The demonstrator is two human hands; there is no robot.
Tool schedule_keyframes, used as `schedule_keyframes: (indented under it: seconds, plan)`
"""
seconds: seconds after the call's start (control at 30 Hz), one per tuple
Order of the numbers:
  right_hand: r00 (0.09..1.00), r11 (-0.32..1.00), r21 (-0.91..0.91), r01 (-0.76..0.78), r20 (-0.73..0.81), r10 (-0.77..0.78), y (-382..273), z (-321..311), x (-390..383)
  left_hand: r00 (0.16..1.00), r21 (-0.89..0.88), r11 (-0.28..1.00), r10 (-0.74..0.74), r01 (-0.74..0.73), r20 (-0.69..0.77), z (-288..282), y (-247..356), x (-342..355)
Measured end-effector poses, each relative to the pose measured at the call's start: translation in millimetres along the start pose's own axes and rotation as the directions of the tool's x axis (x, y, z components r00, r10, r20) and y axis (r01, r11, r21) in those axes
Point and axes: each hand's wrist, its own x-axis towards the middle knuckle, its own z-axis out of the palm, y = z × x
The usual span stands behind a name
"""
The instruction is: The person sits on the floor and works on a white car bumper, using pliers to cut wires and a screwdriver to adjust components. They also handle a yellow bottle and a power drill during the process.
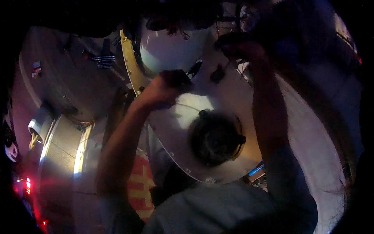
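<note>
My left hand is closed over the pale panel, its fingers curled at a dark shape that I cannot make out. Farther up on the right, my right hand is curled in deep shadow around another dark shape, also too dim to name. Between my forearms, a round black part with small tabs on its rim sits on the panel. A bright patch of light falls just beyond it. Past my left hand stands a rounded, pale greenish-white shell.
A curved yellow strip with notches runs beside the shell. Several shiny metal pieces lie on a dark surface at the left. Yellow wires come out of a white tube end nearby. A red and yellow patterned piece shows below my left forearm.
</note>
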Motion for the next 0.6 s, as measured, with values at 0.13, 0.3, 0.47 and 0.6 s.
schedule_keyframes:
  seconds: [0.13,0.3,0.47,0.6]
  plan:
    - [0.991,0.99,-0.046,0.135,-0.004,-0.135,-4.8,19.7,6.1,0.94,-0.564,0.821,-0.257,0.091,-0.223,-20.2,3.6,-15.9]
    - [0.981,0.981,-0.045,0.191,-0.038,-0.193,1.3,39.1,10.2,0.898,-0.508,0.86,-0.267,0.058,-0.349,-26.2,-0.2,1.0]
    - [0.978,0.978,-0.029,0.205,-0.022,-0.205,6.0,43.7,14.8,0.915,-0.489,0.866,-0.108,-0.105,-0.388,-20.3,2.2,18.4]
    - [0.98,0.982,-0.012,0.189,-0.057,-0.19,8.0,42.1,4.6,0.952,-0.473,0.852,0.088,-0.224,-0.292,-29.6,-6.0,23.9]
